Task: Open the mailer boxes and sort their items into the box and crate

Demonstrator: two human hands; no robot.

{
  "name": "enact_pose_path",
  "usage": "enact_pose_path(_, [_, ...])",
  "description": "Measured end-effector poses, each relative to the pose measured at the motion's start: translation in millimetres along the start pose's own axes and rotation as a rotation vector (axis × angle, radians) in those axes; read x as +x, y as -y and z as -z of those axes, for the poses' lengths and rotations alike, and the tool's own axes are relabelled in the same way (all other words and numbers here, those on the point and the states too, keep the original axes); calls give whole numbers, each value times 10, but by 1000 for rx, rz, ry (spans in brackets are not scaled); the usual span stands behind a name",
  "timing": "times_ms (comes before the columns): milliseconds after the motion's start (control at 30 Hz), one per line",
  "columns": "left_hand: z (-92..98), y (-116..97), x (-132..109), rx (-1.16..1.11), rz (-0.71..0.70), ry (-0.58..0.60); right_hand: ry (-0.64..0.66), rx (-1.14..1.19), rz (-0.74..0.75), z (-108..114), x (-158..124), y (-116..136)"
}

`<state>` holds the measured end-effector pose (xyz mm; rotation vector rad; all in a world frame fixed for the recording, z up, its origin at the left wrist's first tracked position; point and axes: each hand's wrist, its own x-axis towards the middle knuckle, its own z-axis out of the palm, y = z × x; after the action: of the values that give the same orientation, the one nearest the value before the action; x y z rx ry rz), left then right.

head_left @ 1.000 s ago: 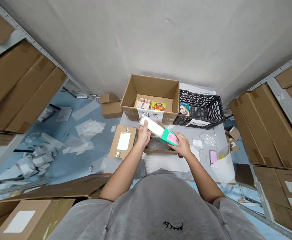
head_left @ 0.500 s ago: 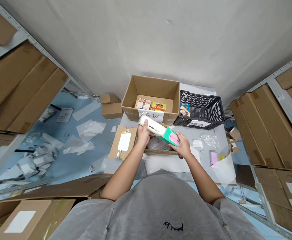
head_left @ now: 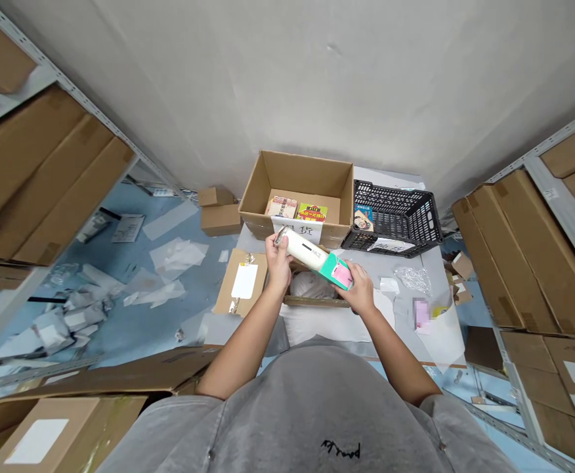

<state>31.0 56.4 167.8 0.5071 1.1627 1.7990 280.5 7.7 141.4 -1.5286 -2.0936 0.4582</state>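
Note:
Both hands hold a long white tube-shaped package (head_left: 307, 251) with a green and pink end, level above the white table (head_left: 405, 263). My left hand (head_left: 276, 261) grips its white end. My right hand (head_left: 359, 289) is closed round the green and pink end. Below the package lies a small open cardboard box (head_left: 312, 289) holding something pale. Behind it stands a large open cardboard box (head_left: 300, 190) with a few colourful packets (head_left: 297, 209) inside and a white label on its front.
A black plastic crate (head_left: 396, 213) stands right of the large box. Clear wrap (head_left: 413, 276) and papers lie on the table's right. Shelves of brown cartons (head_left: 36, 171) line both sides. Torn bags and paper (head_left: 85, 309) litter the blue floor at left.
The package has been turned in my hands, so a line of print now shows on its white side. My left fingers have shifted round its end.

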Motion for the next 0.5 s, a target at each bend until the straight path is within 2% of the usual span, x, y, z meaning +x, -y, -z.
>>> enact_pose_path(300, [-30, -39, -20, 41, -28, -2, -17, 25, 2, 8, -1, 26])
enact_pose_path(500, [-81, -187, -50, 156, -158, 66, 4, -48, 11, -17, -26, 67])
